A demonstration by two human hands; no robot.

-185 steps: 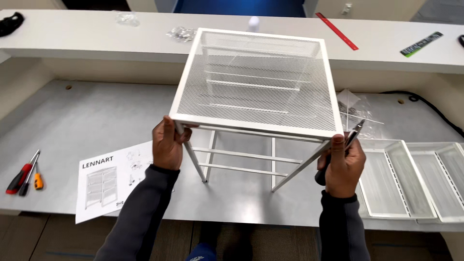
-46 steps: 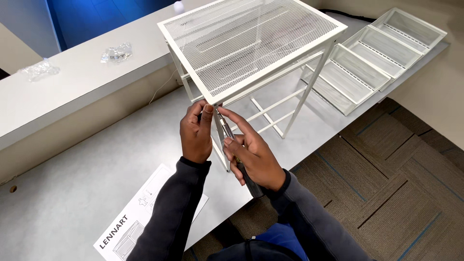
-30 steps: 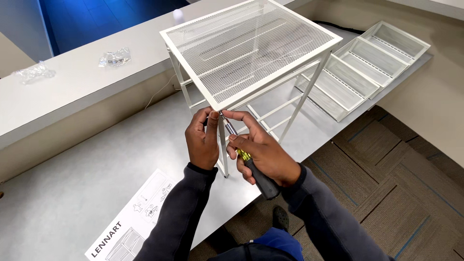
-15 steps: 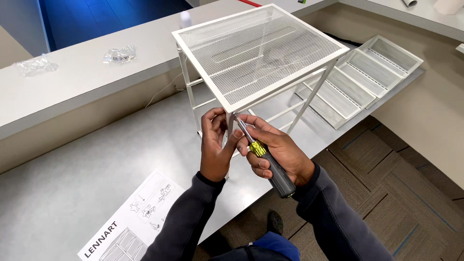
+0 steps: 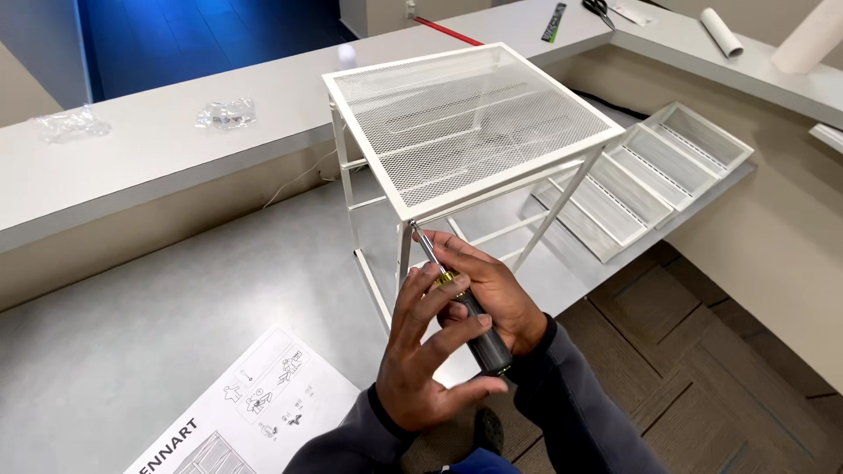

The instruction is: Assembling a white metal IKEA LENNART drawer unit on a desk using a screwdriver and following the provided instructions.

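Now driving a screw | white mesh frame (image 5: 474, 123) upright on grey bench (image 5: 176, 290) | screwdriver (image 5: 457, 294) tip at front corner under top | right hand (image 5: 492, 294) fingers wrapped round handle | left hand (image 5: 430, 351) fingers loosely curled, steadying shaft | advice: keep shaft in line with screw, press firmly, brace frame.

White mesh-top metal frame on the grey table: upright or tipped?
Upright. The white mesh-top metal frame has its mesh panel uppermost and its legs running down to the grey table.

Two bare hands, long dark grey sleeves to the wrists, blue garment below
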